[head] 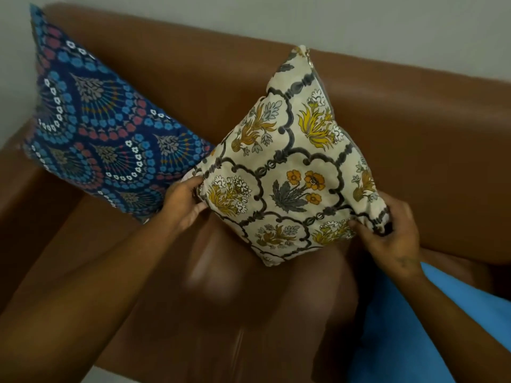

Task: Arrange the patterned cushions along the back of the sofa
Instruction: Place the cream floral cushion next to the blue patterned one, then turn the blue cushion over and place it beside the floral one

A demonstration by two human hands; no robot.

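Both hands, left hand (184, 201) and right hand (387, 230), pinch the cream floral fabric cushion (293, 172) by its corners; released on its point beside the navy patterned cushion (105, 134), it may topple off the brown leather sofa back (414, 120).

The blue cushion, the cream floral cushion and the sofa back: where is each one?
blue cushion (91, 125), head view, middle of its face.
cream floral cushion (293, 172), head view, middle of its face.
sofa back (414, 120), head view, bare leather.

Two patterned cushions: one blue cushion (110, 134) at nine o'clock, one cream floral cushion (290, 167) at centre. One brown sofa (414, 134). Two hands: left hand (184, 203), right hand (387, 233).
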